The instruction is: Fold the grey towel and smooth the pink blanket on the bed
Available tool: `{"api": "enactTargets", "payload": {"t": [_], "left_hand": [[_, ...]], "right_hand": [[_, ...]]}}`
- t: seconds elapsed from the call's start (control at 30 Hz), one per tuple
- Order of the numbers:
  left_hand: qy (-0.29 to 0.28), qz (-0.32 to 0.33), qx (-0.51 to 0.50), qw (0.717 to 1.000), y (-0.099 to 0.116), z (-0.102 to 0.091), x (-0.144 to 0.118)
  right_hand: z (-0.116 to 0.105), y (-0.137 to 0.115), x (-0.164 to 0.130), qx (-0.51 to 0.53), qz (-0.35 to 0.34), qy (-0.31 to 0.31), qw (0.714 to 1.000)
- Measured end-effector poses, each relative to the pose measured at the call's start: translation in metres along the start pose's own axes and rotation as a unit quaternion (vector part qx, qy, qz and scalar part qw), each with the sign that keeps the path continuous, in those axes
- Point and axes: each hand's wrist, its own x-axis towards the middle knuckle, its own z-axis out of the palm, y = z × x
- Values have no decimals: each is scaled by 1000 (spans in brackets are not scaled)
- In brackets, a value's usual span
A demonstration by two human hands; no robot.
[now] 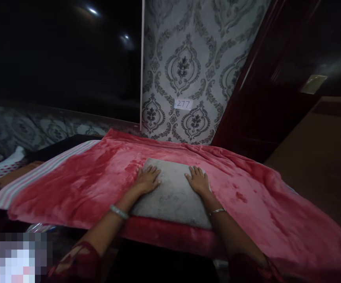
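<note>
Grey and plush, a cushion (172, 194) lies on the red fleece blanket (84, 184) spread over the bed, near its front edge. We rest our left hand (147, 179) flat on the cushion's upper left corner and our right hand (198, 181) flat on its upper right, fingers spread, gripping nothing. Patterned wallpaper (188, 67) behind carries a label reading 277 (183, 104).

A white label (183, 104) on the patterned wallpaper (188, 59) reads "277".
</note>
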Motion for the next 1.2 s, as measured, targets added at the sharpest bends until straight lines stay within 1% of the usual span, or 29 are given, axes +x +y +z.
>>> {"api": "enactTargets", "payload": {"t": [0.07, 0.13, 0.17, 0.23, 0.3, 0.37, 0.4, 0.47, 0.5, 0.57, 0.63, 0.7, 0.77, 0.87, 1.0, 1.07, 1.1, 1.13, 1.17, 1.2], "left_hand": [[43, 8, -23, 999, -8, 7, -25], [111, -4, -52, 992, -16, 18, -48], [146, -12, -65, 987, -18, 24, -57], [194, -22, -82, 977, -21, 34, -70], [208, -24, -92, 973, -19, 41, -77], [204, -25, -94, 974, -17, 44, -80], [200, -27, -93, 975, -16, 45, -80], [194, -31, -88, 977, -16, 45, -80], [192, -32, -86, 977, -16, 45, -80], [192, -34, -85, 977, -18, 46, -81], [194, -34, -87, 976, -19, 47, -81], [197, -31, -91, 976, -21, 49, -81], [201, -27, -95, 975, -23, 50, -81], [211, -21, -106, 972, -23, 51, -80], [220, -11, -123, 968, -22, 49, -80], [220, -10, -128, 967, -23, 48, -79], [220, -10, -133, 966, -24, 48, -79], [220, -11, -140, 965, -25, 47, -77], [218, -9, -148, 965, -26, 46, -76], [216, -7, -157, 964, -27, 44, -74]], "right_hand": [[-8, -7, 2, -3, 15, -16, 1000], [-18, -29, 5, -1, 11, -16, 1000], [-22, -45, 6, 3, -10, -6, 1000], [-26, -86, 8, 19, -92, 22, 995], [-22, -129, 7, 38, -187, 29, 981], [-11, -162, 5, 45, -256, 1, 966], [-5, -172, 4, 44, -277, -18, 960], [7, -179, 5, 42, -296, -44, 953], [11, -177, 6, 41, -294, -47, 954], [15, -163, 11, 37, -273, -39, 960], [14, -142, 17, 23, -231, -31, 972], [10, -116, 22, 3, -178, -25, 984], [7, -85, 24, -17, -126, -16, 992], [5, -31, 20, -36, -48, -6, 998], [5, 44, -2, 10, 83, -25, 996], [2, 71, -18, 27, 124, -31, 991], [-1, 78, -25, 29, 143, -20, 989], [-5, 80, -32, 29, 158, 2, 987], [-9, 76, -38, 31, 163, 32, 986], [-14, 67, -43, 35, 153, 65, 985]]}}
